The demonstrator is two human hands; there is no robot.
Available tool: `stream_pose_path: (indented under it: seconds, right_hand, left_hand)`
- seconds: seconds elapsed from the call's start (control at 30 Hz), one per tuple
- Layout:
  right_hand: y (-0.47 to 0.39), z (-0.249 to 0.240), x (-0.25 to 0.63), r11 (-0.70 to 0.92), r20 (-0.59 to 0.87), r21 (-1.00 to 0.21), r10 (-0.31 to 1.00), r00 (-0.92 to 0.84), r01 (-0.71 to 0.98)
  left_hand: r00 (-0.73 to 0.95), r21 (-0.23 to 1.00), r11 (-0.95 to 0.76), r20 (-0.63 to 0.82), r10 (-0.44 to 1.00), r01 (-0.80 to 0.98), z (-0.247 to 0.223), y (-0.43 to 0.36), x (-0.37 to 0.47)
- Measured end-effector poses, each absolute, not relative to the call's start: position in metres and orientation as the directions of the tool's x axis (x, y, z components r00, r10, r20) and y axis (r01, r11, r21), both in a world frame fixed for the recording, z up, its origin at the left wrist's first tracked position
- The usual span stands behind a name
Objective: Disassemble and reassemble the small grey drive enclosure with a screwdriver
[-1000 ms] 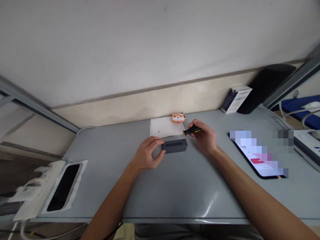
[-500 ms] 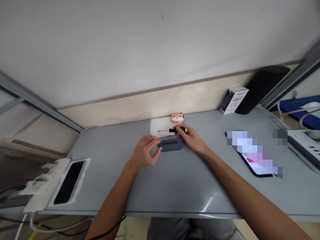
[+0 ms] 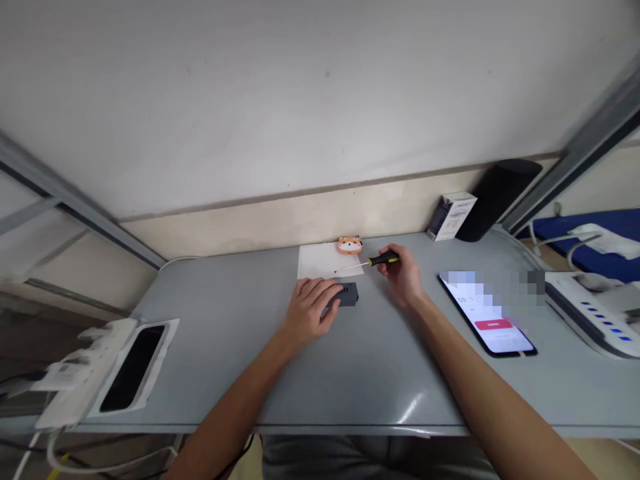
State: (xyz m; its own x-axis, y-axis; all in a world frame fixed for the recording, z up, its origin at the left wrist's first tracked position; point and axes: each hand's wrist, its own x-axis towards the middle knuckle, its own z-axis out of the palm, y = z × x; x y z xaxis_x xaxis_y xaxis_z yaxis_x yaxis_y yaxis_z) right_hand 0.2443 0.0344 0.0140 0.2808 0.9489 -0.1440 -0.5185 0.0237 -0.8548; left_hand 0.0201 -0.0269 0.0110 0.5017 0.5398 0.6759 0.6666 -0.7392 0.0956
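My left hand (image 3: 313,309) is closed around the left part of a small dark grey box (image 3: 349,295) with slots, which rests on the grey table. In my right hand (image 3: 401,275) is a screwdriver (image 3: 384,259) with a black and yellow handle. Its thin shaft points left, and the tip is over a white sheet of paper (image 3: 315,259) behind the box. A tiny dark speck shows at the tip, too small to make out. An orange and white animal-faced case (image 3: 349,245) sits at the paper's back right corner.
On the right are a lit phone (image 3: 493,320), a power strip (image 3: 590,317), a small carton (image 3: 452,217) and a black cylinder (image 3: 497,200). At the left lie a dark phone (image 3: 133,368) and a white power strip (image 3: 83,383) with cables. A wall (image 3: 280,223) stands behind.
My right hand has moved right, away from the box, with the screwdriver, whose handle now sits further from the case. My left hand covers more of the box. The view has shifted slightly.
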Motion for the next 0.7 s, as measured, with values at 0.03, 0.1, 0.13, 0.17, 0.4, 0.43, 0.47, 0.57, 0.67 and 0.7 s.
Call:
stream_pose_path:
  seconds: [0.03, 0.1, 0.13, 0.17, 0.4, 0.43, 0.47, 0.57, 0.67, 0.7]
  right_hand:
    - [0.035, 0.015, 0.247, 0.027, -0.161, -0.840, 0.941, 0.297, -0.542]
    - [0.037, 0.014, 0.250, 0.028, -0.187, -0.820, 0.931, 0.313, -0.572]
    - [0.038, 0.012, 0.251, 0.023, -0.198, -0.814, 0.929, 0.314, -0.580]
    - [0.038, 0.010, 0.252, 0.016, -0.207, -0.810, 0.927, 0.312, -0.586]
    - [0.040, 0.003, 0.252, 0.003, -0.216, -0.797, 0.933, 0.289, -0.604]
    - [0.040, 0.003, 0.252, 0.001, -0.217, -0.796, 0.933, 0.287, -0.605]
    - [0.040, 0.003, 0.252, 0.001, -0.217, -0.795, 0.933, 0.286, -0.607]
    - [0.040, 0.002, 0.252, 0.006, -0.211, -0.795, 0.934, 0.286, -0.607]
    - [0.041, 0.000, 0.253, 0.018, -0.193, -0.803, 0.938, 0.288, -0.596]
    - [0.041, -0.001, 0.253, 0.022, -0.185, -0.806, 0.940, 0.288, -0.592]
  left_hand:
    - [0.503, 0.100, -0.744, 0.676, 0.538, 0.661, 0.010, -0.026, 0.020]
    - [0.494, 0.129, -0.747, 0.675, 0.548, 0.652, 0.010, -0.024, 0.018]
    - [0.488, 0.145, -0.746, 0.674, 0.556, 0.650, 0.011, -0.023, 0.017]
    - [0.483, 0.158, -0.744, 0.670, 0.564, 0.650, 0.012, -0.023, 0.016]
    - [0.472, 0.165, -0.740, 0.676, 0.566, 0.652, 0.015, -0.024, 0.016]
    - [0.472, 0.162, -0.737, 0.675, 0.568, 0.656, 0.015, -0.024, 0.016]
    - [0.473, 0.156, -0.735, 0.674, 0.568, 0.660, 0.015, -0.024, 0.016]
    - [0.489, 0.118, -0.729, 0.668, 0.561, 0.675, 0.012, -0.024, 0.017]
    - [0.513, 0.088, -0.723, 0.646, 0.565, 0.685, 0.009, -0.024, 0.017]
    - [0.517, 0.086, -0.720, 0.638, 0.571, 0.689, 0.008, -0.024, 0.017]
